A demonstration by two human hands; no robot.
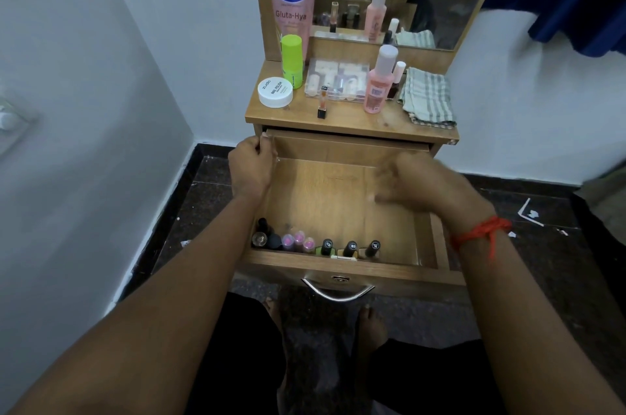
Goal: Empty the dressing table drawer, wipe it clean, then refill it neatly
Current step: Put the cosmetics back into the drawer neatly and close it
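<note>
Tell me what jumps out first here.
The pulled-out drawer fills the middle, its wooden floor mostly bare, with a row of small nail polish bottles lined along its front wall. Behind it, a tall pink lotion tube stands at the back left of the tabletop.

The wooden table top (359, 124) carries a clear box (337, 80). Left of the box stand a pink tube (291, 4), a green bottle (292, 60) and a white jar (275, 92). Just in front of the box stands a lipstick (322, 102). To its right are a pink bottle (379, 82) and, beyond that, a striped cloth (428, 96).
</note>
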